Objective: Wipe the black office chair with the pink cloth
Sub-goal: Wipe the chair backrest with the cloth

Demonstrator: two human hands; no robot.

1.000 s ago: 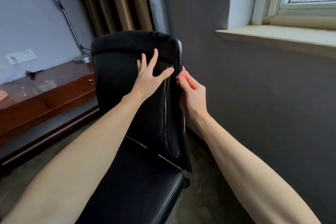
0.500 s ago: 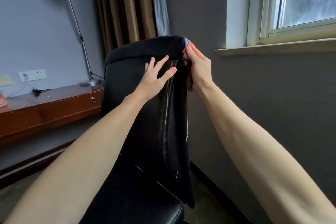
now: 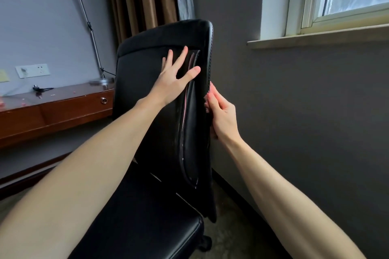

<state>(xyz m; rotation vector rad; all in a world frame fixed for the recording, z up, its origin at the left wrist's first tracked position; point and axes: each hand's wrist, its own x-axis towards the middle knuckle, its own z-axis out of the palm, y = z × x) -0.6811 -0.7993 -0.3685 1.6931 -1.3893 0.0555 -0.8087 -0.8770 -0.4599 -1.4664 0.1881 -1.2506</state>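
Pinching the cloth (image 3: pixel 207 101) against the chair's (image 3: pixel 143 94) right edge, my right hand (image 3: pixel 222 116) sits mid-height; my left hand (image 3: pixel 174 82) lies flat, fingers spread, on the backrest. Uneven pressure could swing the chair away, or the mostly hidden cloth could slip.

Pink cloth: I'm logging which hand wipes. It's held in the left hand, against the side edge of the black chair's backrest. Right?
Not quite. The head view shows the right hand holding the pink cloth against the side edge of the backrest of the chair. The left hand lies flat on the backrest's front.
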